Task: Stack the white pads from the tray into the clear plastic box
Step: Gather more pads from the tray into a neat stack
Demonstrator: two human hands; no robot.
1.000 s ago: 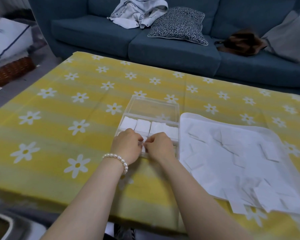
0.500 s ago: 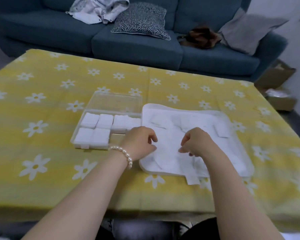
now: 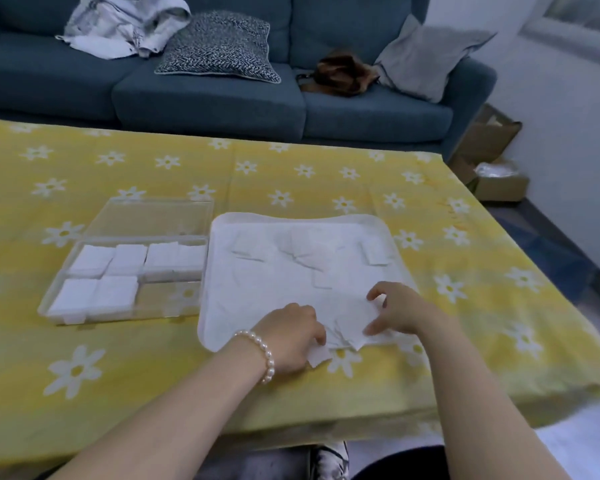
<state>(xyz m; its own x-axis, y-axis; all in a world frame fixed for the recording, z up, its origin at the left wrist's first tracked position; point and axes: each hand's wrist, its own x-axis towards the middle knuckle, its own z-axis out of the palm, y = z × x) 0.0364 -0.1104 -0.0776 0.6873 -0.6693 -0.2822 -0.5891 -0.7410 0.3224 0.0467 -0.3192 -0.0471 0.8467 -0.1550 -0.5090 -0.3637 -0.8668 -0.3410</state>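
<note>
Now both hands' fingers (image 3: 317,336) touch tray pads (image 3: 347,327).

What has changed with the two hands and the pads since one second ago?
Both hands left the clear plastic box and moved right to the white tray's near edge. The left hand and right hand now gather loose white pads there. The stacks in the box are unchanged.

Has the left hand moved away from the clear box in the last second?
Yes. The left hand has gone from the clear plastic box rightward to the near edge of the tray, where it touches loose white pads.
</note>
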